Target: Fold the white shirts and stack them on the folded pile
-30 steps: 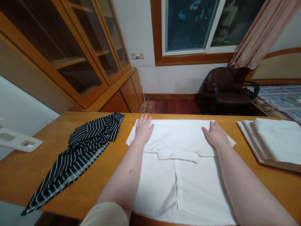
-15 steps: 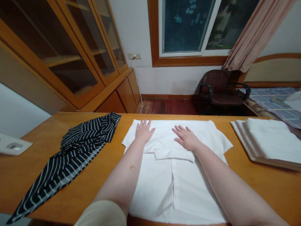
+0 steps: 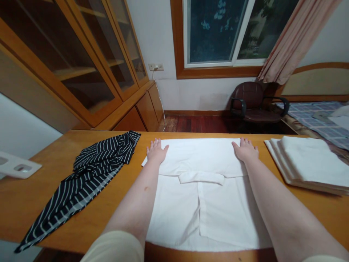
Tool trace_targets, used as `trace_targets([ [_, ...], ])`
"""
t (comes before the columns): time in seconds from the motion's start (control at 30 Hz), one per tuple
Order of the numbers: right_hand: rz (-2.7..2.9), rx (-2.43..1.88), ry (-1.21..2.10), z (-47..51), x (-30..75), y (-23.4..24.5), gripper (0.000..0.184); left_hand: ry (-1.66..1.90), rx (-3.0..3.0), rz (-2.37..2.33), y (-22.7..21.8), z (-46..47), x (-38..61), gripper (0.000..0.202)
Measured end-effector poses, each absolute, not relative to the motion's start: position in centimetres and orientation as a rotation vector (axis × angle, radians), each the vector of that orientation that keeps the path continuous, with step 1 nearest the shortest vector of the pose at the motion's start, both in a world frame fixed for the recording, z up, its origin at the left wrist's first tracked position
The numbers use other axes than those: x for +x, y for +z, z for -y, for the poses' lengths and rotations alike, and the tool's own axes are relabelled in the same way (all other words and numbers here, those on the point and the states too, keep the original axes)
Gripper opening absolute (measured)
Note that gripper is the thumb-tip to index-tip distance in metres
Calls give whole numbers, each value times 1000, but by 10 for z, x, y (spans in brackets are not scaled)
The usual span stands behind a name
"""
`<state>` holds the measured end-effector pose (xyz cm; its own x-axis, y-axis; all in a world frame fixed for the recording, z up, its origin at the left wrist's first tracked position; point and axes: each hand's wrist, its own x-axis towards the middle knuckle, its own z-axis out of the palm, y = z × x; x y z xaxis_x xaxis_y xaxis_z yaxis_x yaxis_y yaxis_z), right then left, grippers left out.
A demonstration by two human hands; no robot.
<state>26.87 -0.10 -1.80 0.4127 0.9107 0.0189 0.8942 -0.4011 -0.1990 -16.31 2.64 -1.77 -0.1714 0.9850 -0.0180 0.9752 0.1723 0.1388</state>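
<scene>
A white shirt (image 3: 201,156) lies flat on the wooden table (image 3: 103,207), its upper part folded down over the front so that the collar band faces me. My left hand (image 3: 157,151) rests on the shirt's upper left side, fingers spread and pointing away. On the opposite upper side, my right hand (image 3: 247,150) lies palm down with its fingers apart. Most of the right sleeve is hidden under my right hand and forearm, or tucked away. Neither hand grips the cloth.
A crumpled black garment with white stripes (image 3: 100,163) lies to the left, near a white plastic piece (image 3: 27,166). At the right sits a stack of folded white cloths (image 3: 311,160). Beyond the table are a brown armchair (image 3: 251,100), a bed (image 3: 319,116) and a glass-door cabinet (image 3: 117,94).
Both hands have moved apart, from the middle of the shirt's upper part out to its sides. The right sleeve that stuck out no longer shows, and the upper part looks flatter.
</scene>
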Motion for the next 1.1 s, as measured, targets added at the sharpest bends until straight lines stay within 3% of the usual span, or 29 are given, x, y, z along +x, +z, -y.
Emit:
trace_targets([
  [0.27,1483,-2336,-143,7,267,-15,67,174,1830,-2456,-19,-28,-175,69],
  [0.43,2205,-1918,-30,9,260,-11,48,150,1829,-2465,-18,-28,-173,69],
  [0.63,1853,-2347,-71,-4,261,-20,73,110,1835,-2489,-12,-23,-165,66],
  [0.73,1899,-2331,-45,-6,260,-20,70,94,2108,-2419,-9,-26,-166,62],
  [0.9,1982,-2299,89,-10,267,-18,67,-30,2467,-1797,-6,-37,-185,56],
  [1.1,1960,-2331,34,-14,273,-20,66,-196,2335,-1842,4,-48,-184,60],
])
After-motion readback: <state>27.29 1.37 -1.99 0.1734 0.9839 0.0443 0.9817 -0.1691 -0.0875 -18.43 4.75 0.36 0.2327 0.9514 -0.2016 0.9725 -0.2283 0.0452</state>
